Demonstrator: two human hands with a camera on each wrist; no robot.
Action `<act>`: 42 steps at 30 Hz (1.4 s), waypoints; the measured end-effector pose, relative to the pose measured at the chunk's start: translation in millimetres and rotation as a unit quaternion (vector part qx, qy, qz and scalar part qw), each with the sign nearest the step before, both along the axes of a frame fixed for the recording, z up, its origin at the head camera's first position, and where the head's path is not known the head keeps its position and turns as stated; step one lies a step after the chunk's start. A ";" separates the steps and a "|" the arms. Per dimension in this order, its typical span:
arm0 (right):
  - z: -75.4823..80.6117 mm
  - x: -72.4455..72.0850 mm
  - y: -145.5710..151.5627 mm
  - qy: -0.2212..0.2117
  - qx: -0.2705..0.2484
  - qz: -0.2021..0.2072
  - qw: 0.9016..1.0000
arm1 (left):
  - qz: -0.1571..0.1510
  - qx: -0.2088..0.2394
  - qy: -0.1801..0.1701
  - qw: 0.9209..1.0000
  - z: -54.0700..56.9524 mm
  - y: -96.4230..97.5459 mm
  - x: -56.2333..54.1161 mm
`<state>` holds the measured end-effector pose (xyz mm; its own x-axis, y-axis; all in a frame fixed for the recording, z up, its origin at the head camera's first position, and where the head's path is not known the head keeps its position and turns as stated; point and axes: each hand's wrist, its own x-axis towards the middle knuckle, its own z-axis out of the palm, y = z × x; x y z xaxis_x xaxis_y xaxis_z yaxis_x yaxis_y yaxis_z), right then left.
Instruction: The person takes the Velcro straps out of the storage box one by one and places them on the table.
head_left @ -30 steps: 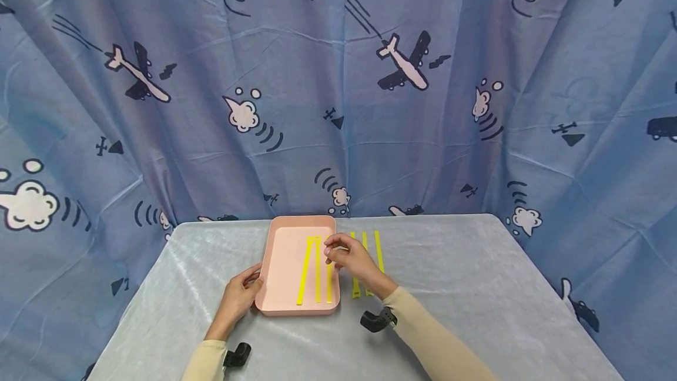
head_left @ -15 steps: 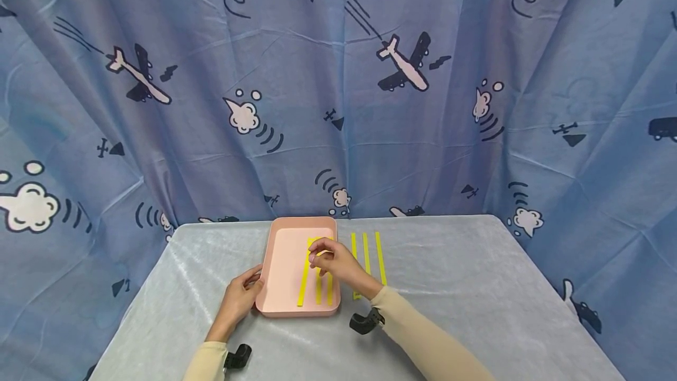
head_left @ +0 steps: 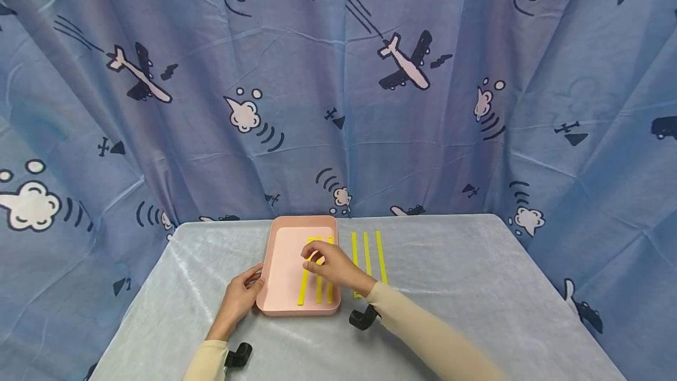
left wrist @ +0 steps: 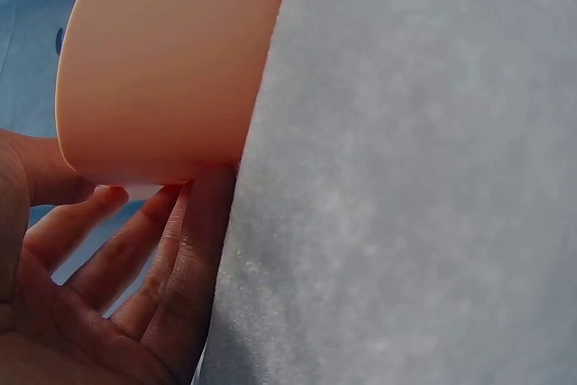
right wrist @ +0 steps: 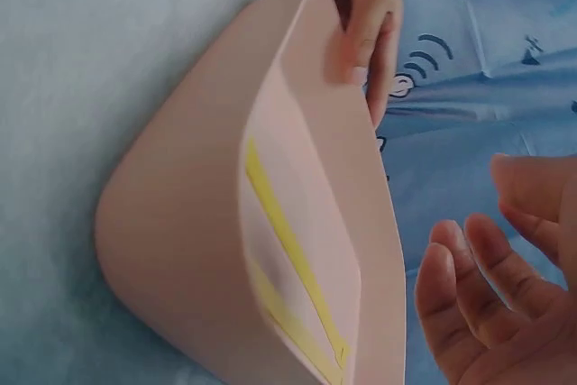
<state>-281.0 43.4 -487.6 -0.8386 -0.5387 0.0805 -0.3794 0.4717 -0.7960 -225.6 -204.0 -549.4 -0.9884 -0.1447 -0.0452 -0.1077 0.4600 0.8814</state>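
Leftward from the right edge of the pink tray [head_left: 280, 263] your right hand [head_left: 330, 264] had moved, until its fingertips hung above the tray's middle. Those fingers were loosely bent, thumb apart from them, with nothing in their grasp. Your left hand [head_left: 238, 298] had kept its place on the tray's left side, thumb over the rim and fingers against the outer wall, gripping it. Three yellow strips [head_left: 302, 296] lay lengthwise inside the tray's right half, and your right hand hid part of them. Right of the tray, three more strips [head_left: 381, 251] lay side by side on the grey-covered table [head_left: 476, 287]; your right wrist and sleeve [head_left: 423, 328] blocked their near ends. A black wrist device [head_left: 363, 317] hung just off the tray's near right corner, while a blue patterned curtain [head_left: 211, 151] rose behind the tray.
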 end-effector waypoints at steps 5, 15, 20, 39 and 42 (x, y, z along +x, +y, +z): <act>2.6 -1.3 -0.8 0.052 0.051 0.032 0.997 | 0.001 0.002 0.001 1.000 1.3 -0.4 -0.4; 2.7 -6.4 -3.9 0.149 0.183 0.072 0.969 | 0.004 0.003 0.004 1.000 0.4 -1.3 -1.4; -1.7 -11.1 -5.3 0.205 0.227 0.097 0.947 | 0.007 0.003 0.003 1.000 -1.1 -2.2 -1.6; -16.9 -29.2 -14.4 0.249 0.346 0.147 0.893 | 0.008 0.000 0.001 1.000 -0.4 0.1 -0.3; -20.2 -31.9 -15.5 0.261 0.365 0.150 0.881 | 0.005 0.000 0.006 1.000 -0.4 0.7 -0.7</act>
